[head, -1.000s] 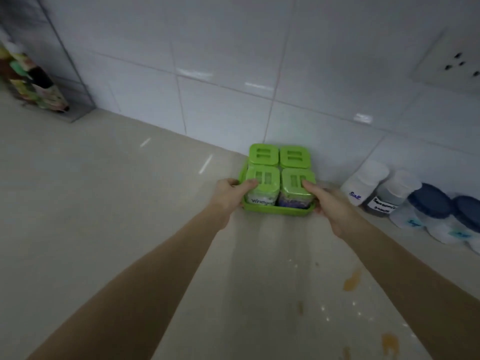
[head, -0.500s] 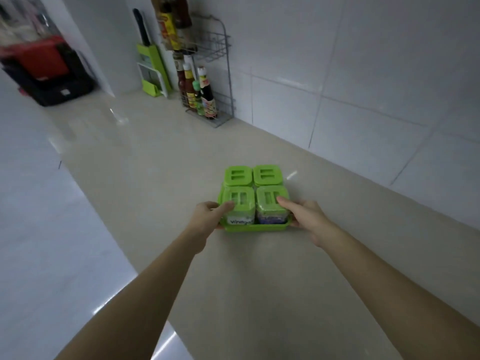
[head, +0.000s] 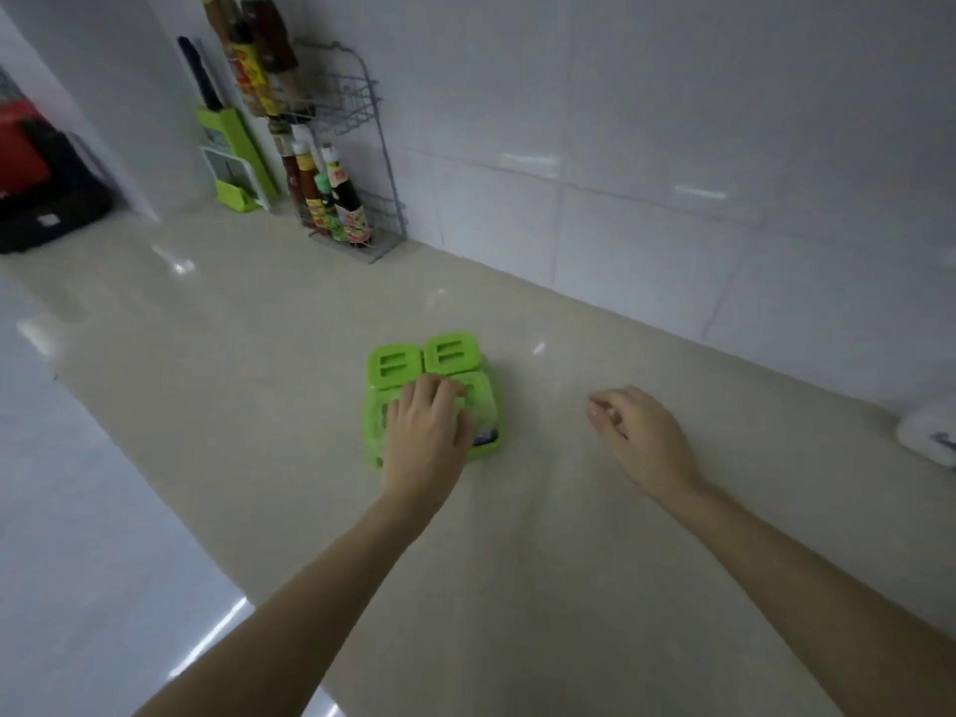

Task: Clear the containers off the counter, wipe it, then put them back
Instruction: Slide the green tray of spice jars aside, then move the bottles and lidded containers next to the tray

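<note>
A green tray point(head: 492, 446) with a set of green-lidded spice containers point(head: 449, 352) stands on the beige counter point(head: 517, 571), mid-left. My left hand point(head: 427, 432) lies flat on top of the two near containers, fingers spread over their lids, hiding most of them. My right hand point(head: 641, 437) is off the tray, hovering just above the counter about a hand's width to its right, fingers loosely curled and empty. One white-lidded jar point(head: 931, 438) shows at the right edge against the wall.
A wire rack point(head: 362, 116) with sauce bottles point(head: 339, 204) stands against the tiled wall at the back left. Beside it is a green knife block point(head: 233, 163), and farther left a black and red appliance point(head: 36, 188). The counter's front edge runs diagonally at the left.
The tray was carried left along the counter, away from the jars, and set down. My right hand let go and drew away to the right; my left hand shifted from the tray's side onto the lids.
</note>
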